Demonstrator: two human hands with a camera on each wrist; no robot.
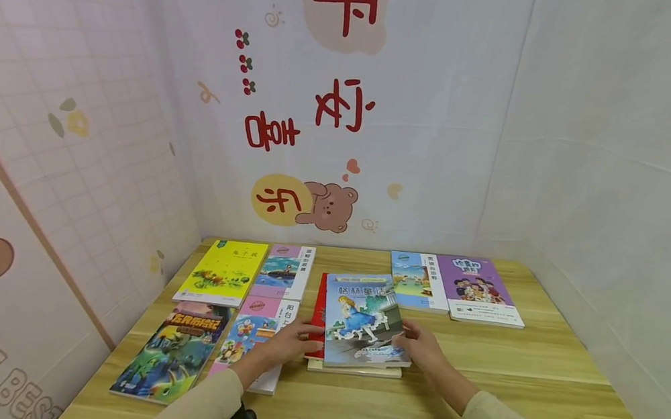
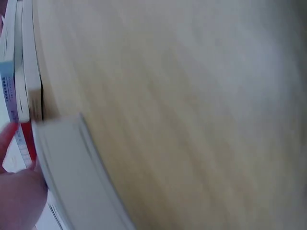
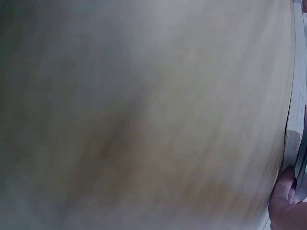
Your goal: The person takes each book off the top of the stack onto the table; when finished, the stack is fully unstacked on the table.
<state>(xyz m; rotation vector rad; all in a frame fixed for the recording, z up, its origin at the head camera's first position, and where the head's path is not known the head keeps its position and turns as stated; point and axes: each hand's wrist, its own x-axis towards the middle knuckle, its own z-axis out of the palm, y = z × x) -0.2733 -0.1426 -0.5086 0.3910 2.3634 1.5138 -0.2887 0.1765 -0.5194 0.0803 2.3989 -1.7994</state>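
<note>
A small stack lies in the middle of the table in the head view. On top is a blue picture-covered book showing a girl in a blue dress. A red book sticks out under its left side, and a cream-edged book shows at the bottom. My left hand grips the stack's left edge, fingertips at the red book. My right hand holds the blue book's lower right edge, thumb over the cover. In the right wrist view, the right hand touches page edges; its other fingers are hidden.
On the left lie a yellow book, a pink-and-blue book, another pink-banded book partly behind my left hand, and a dark green comic-style book. Behind the stack at right are a light blue book and a purple book.
</note>
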